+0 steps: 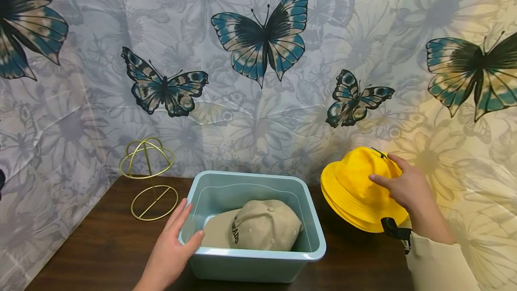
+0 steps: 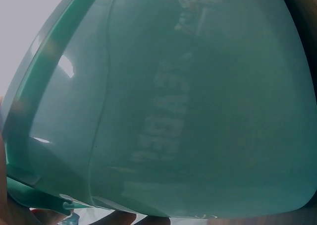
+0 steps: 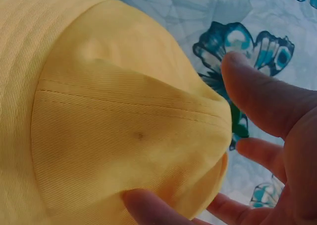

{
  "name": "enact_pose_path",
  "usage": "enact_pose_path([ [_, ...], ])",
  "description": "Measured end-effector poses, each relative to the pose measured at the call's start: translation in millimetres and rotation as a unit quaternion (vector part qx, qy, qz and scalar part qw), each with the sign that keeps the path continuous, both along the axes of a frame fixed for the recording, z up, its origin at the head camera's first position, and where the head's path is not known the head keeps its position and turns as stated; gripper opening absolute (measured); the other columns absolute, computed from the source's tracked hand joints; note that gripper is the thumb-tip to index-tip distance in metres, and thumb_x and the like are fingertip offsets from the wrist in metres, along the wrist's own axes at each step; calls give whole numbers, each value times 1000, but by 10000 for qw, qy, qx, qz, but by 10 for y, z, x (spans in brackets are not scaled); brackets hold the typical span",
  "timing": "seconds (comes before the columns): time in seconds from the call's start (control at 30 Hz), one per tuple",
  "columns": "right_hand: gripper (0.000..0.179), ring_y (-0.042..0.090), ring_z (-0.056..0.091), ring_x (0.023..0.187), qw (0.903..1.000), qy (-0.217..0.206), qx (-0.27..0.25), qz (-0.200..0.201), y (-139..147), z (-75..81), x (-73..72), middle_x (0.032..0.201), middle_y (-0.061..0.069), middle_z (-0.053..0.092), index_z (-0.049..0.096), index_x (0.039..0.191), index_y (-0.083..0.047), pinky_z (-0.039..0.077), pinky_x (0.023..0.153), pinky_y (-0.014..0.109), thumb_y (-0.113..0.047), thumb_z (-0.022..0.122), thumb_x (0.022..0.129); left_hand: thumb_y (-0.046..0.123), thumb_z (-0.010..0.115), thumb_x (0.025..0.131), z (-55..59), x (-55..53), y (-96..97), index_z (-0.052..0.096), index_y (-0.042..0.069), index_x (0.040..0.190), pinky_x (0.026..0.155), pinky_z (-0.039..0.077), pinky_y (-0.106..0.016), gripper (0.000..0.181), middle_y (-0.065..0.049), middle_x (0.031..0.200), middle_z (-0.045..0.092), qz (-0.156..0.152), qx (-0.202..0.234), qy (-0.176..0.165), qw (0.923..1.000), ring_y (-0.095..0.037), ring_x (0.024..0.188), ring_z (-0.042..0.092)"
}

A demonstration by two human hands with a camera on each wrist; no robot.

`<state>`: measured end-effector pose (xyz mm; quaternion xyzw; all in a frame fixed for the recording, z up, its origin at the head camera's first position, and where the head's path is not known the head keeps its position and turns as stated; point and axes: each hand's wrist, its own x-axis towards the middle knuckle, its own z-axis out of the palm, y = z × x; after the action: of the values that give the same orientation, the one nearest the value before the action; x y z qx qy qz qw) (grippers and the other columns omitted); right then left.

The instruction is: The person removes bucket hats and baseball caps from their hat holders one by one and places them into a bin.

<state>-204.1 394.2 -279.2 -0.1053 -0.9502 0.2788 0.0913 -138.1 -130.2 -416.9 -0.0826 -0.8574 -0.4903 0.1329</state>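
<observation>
One yellow hat [image 1: 351, 187]: at the right of the bin, tilted, with brim turned toward lower left; support under it hidden from sight.
Green piece on crown [image 1: 378, 152]: small, at the very top, close to a fingertip.
Right hand [image 1: 412, 187]: at the crown, thumb and fingers spread around the fabric; exact contact of every fingertip not possible to tell.
Blue bin [image 1: 250, 268]: in the middle of the dark wooden table [image 1: 93, 241], upright.
Beige cap [image 1: 270, 226]: inside the bin, visor to the left, dark letters on front.
Left hand [image 1: 171, 241]: at the left rim of the bin, fingers nearly straight, thumb set apart.
Gold wire stand [image 1: 155, 202]: upright, at the left behind the bin.
Wall cloth [image 1: 258, 147]: pale, printed with flowers and butterflies.
</observation>
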Motion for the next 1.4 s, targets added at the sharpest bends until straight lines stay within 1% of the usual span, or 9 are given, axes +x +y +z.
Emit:
enact_pose_path([
  [0.07,106,31,64,72,9999,48,120,-54,2,-8,-10,138,49,28,18,157,0,52,59,39,-58,71,86,33,73,91,-3,-7,5,43,4,150,105,32,-61,72,-4,161,27,6,19,-7,10000,-34,143,29],
  [0.13,102,44,61,89,9995,73,263,-150,0,-14,-19,139,49,26,23,155,2,52,67,49,-56,70,87,33,73,91,-1,-12,9,44,3,150,105,32,-61,72,-4,161,27,6,26,8,10000,-34,144,27],
  [0.23,95,61,41,115,9986,113,423,-313,-15,-27,-32,139,50,24,29,152,4,44,83,64,-52,70,89,32,74,91,4,-16,17,44,3,149,106,31,-61,72,-4,161,28,10,46,54,10000,-34,144,27],
  [0.3,86,64,30,120,9975,174,559,-408,-30,-39,-43,136,50,26,35,149,5,40,85,67,-46,70,90,32,73,91,12,-15,18,45,2,149,105,32,-62,71,-6,161,28,2,17,124,9999,-35,144,28],
  [0.53,51,46,48,86,9936,472,844,-579,-40,-109,-78,110,40,46,50,126,8,43,57,41,-26,68,94,32,73,91,27,-10,18,44,2,149,105,31,-64,71,-6,161,28,4,18,74,10000,-35,144,27],
  [0.7,36,38,52,73,9901,733,1049,-574,-15,-145,-80,96,32,56,57,114,9,42,52,37,-21,65,95,31,73,91,2,-18,16,45,3,149,105,31,-64,71,-6,161,28,31,39,15,10000,-35,144,27],
  [0.87,35,39,54,76,9890,747,1094,-666,-3,-144,-79,102,32,60,62,111,10,43,55,38,-22,63,97,31,73,91,3,-16,14,45,2,149,105,31,-64,70,-7,160,29,31,31,100,9999,-35,144,28],
  [1.1,39,45,56,90,9892,609,937,-948,21,-139,-79,116,32,60,63,119,11,46,62,44,-23,59,99,31,72,92,4,-12,10,45,3,149,104,31,-64,69,-8,160,29,20,-4,189,9998,-36,143,29],
  [1.4,40,47,55,91,9856,853,988,-1074,38,-116,-77,111,31,64,65,115,12,45,70,51,-24,59,99,30,73,91,-6,-13,12,45,3,149,105,31,-63,70,-5,161,28,61,34,49,10000,-34,144,27],
])
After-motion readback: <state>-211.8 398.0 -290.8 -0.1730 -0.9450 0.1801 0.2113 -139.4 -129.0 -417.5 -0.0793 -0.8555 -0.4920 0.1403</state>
